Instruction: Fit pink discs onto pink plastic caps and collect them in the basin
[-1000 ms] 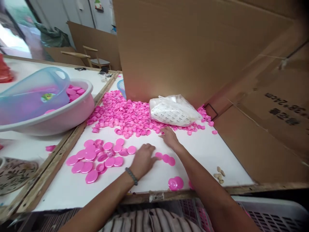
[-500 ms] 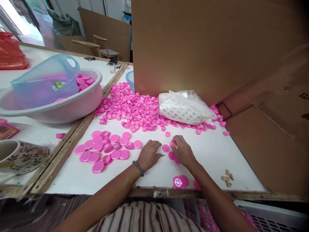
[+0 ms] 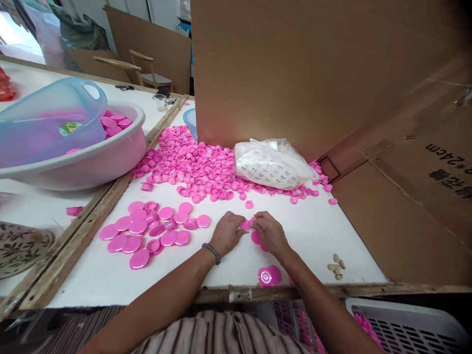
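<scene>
My left hand (image 3: 227,232), with a bead bracelet at the wrist, pinches a flat pink plastic disc (image 3: 244,225) by its edge. Facing it, my right hand (image 3: 272,235) has its fingertips closed on a small pink plastic cap (image 3: 252,222), mostly hidden by the fingers. The two pieces meet or nearly meet between my hands. Loose pink discs (image 3: 255,238) lie partly under my right hand. Nearer the table edge are more flat discs (image 3: 269,276). To the left, larger pink lids (image 3: 138,226) are spread out, several joined to small caps.
A heap of small pink caps (image 3: 206,169) lies at the back, a white plastic bag (image 3: 275,164) on it. Cardboard (image 3: 295,73) walls the back and right. Leftward stand a large basin (image 3: 125,157) and a floral mug (image 3: 25,248). Peanuts (image 3: 336,268) lie front right.
My left hand has taken hold of the pink disc that lay on the table. My right hand has brought its small cap over to it. The view has shifted slightly right.
</scene>
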